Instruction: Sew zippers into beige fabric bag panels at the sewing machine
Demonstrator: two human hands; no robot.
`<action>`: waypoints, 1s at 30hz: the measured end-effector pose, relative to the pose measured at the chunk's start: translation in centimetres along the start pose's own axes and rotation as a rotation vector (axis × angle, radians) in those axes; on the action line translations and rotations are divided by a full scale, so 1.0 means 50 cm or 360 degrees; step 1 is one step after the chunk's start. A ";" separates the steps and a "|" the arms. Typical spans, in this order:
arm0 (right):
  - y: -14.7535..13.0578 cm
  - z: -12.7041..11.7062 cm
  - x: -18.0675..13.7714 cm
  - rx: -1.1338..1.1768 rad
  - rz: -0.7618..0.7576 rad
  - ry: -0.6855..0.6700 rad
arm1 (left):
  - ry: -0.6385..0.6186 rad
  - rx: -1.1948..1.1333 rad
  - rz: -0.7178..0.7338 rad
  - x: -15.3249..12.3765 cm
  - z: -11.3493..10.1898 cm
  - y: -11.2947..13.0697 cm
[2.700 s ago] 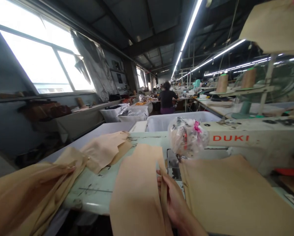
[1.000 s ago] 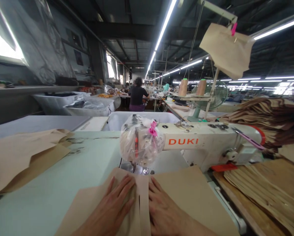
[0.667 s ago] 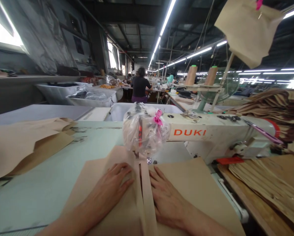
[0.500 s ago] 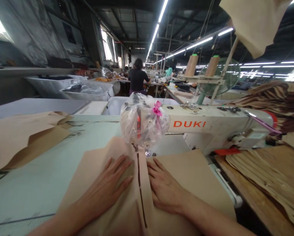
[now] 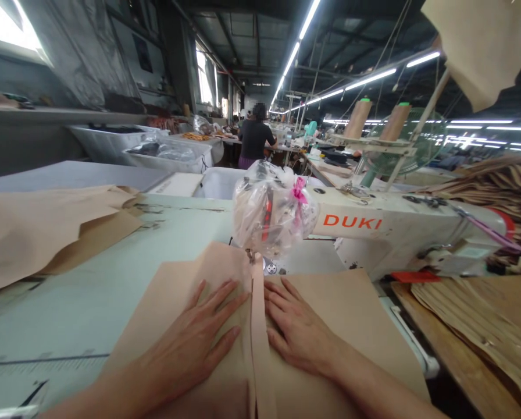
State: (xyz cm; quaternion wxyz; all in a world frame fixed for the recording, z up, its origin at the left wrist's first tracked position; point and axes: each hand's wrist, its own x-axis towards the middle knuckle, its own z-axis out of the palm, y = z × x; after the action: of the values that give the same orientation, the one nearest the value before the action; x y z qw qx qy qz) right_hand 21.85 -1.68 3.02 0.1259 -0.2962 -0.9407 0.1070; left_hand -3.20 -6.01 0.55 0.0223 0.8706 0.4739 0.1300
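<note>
My left hand (image 5: 202, 331) lies flat with fingers spread on a tan sheet of leather-like material (image 5: 151, 320). Its fingertips reach close to a narrow pale strip (image 5: 259, 349) that runs from the bottom edge up to the needle area. On the strip's other side, my right hand (image 5: 298, 329) rests flat on the tan material, fingers stretched toward the strip. A thin dark gap shows along the strip's left edge. Just ahead stands a sewing machine (image 5: 400, 227), its head wrapped in a clear plastic bag (image 5: 249, 203) with a pink tie (image 5: 299, 190). The needle itself is hard to make out.
More tan sheets (image 5: 46, 233) lie on the pale green table (image 5: 186, 227) to the left. At right, a wooden board (image 5: 435, 320) carries stacked tan pieces (image 5: 474, 302). Two thread cones (image 5: 357, 119) stand behind the machine. Farther off, a person (image 5: 257, 139) sits facing away.
The camera has turned slightly left, so the scene sits farther right. The dark gap beside the strip has narrowed. Both hands stay flat on the material, with my left fingertips nearer the strip.
</note>
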 end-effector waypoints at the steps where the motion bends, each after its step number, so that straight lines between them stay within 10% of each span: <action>1: -0.001 -0.001 0.000 -0.0005 0.0002 0.0001 | 0.0009 -0.0005 0.0006 0.001 0.000 0.000; 22: 0.001 -0.007 0.003 0.0107 0.0005 0.0030 | 0.0086 -0.0110 0.0042 0.009 -0.014 0.017; 30: 0.024 -0.003 0.028 0.0122 0.0140 0.0512 | 0.0156 -0.0014 0.0058 0.014 0.005 0.011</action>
State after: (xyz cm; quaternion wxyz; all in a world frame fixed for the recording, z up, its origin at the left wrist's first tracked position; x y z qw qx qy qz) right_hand 21.43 0.10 3.08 0.2813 -0.3455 -0.8897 0.0993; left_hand -2.31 -5.70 0.53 0.0003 0.8716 0.4579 0.1749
